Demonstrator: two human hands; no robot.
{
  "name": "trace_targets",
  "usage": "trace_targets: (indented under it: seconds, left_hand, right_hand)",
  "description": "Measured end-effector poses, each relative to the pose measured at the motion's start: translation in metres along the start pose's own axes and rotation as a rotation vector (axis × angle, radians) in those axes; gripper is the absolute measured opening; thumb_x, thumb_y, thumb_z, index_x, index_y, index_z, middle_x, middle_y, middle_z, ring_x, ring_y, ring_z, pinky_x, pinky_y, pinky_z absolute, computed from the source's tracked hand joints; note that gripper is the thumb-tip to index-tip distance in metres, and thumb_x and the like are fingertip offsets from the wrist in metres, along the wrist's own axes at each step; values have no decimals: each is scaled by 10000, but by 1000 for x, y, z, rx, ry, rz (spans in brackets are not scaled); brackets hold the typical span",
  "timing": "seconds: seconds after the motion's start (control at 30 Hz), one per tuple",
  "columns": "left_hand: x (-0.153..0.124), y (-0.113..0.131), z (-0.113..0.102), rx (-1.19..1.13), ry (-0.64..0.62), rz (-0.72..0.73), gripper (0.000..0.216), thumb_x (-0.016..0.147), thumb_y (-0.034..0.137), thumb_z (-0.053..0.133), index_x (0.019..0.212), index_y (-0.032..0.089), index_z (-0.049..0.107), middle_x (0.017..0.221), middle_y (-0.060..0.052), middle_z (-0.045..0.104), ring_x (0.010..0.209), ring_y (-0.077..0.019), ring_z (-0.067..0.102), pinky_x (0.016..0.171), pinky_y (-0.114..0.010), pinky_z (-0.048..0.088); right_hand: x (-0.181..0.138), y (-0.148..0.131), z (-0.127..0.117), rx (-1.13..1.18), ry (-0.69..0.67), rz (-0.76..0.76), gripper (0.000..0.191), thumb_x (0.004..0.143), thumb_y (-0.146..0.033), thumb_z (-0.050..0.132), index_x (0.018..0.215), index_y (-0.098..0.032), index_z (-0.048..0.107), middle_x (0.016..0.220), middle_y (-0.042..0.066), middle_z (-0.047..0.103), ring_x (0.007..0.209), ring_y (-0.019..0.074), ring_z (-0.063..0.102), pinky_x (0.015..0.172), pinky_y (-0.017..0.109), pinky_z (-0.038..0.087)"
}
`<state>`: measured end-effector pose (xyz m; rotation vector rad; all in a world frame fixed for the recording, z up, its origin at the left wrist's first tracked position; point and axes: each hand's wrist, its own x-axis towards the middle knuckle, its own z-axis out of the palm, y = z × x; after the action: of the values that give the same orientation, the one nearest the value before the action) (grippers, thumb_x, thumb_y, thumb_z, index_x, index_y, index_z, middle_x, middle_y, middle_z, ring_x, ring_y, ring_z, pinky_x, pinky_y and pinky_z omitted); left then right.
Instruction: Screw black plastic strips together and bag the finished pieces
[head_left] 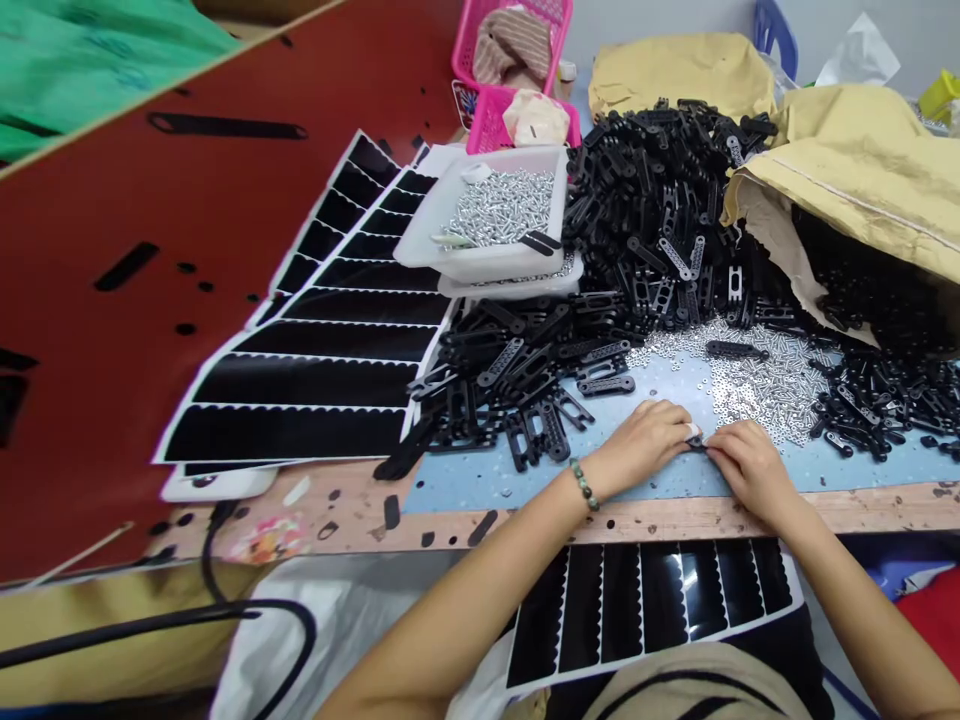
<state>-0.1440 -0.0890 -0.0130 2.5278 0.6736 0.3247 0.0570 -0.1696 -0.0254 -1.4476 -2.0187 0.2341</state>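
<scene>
My left hand (646, 445), with a beaded bracelet at its wrist, pinches a small dark plastic part (697, 444) over the blue mat. From the other side, the fingertips of my right hand (752, 468) close on that same part. Most of it is covered by my fingers. Just beyond my hands lies a spread of small silver screws and nuts (772, 390), with a single black slotted plastic piece (733, 350) on top. A heap of black slotted plastic pieces (517, 370) sits left of my left hand. Smaller black parts (862, 410) lie to the right.
White trays of metal pins (502, 210) stand behind the heap. Black adhesive sheets (315, 370) cover the left side, beside a red board (112, 330). An open yellow paper sack (862, 180) leans at the right. Another black sheet (660, 600) rests on my lap.
</scene>
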Motion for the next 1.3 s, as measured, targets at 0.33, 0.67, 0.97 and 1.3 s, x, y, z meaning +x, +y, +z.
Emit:
trace_targets:
  seconds: [0.33,0.67,0.97,1.3]
  left_hand:
    - [10,15,-28,154,280,-55,492,942,284,487,1399,169,345,1371,-154,440,1274,-276,405,1041,-465,368]
    - [31,-5,-31,-47,16,-188,171,928,218,447,1028,195,584,1013,-55,587,903,-203,584,805,-352,490]
    - [11,-16,-37,-219,284,-377,99,910,236,506,964,187,573,956,-35,573,934,-197,564,861,-357,462]
    - [24,-16,-19,-249,242,-345,124,861,155,568,981,181,587,962,-42,600,950,-206,564,878,-358,454]
  right_hand:
    - [86,45,-11,-314,-39,168,237,923,-200,465,1090,-174,630,989,112,672,951,271,553,852,427,401]
    - [38,73,-74,-390,246,352,239,932,-280,445,1029,-169,634,1002,130,655,943,281,549,845,438,427]
    - [59,9,3,-277,-180,116,152,917,-256,524,1000,-201,639,953,81,644,887,252,519,760,372,406]
    - [44,12,4,-115,-83,134,206,911,-360,535,996,-184,603,946,92,612,900,241,543,785,371,441]
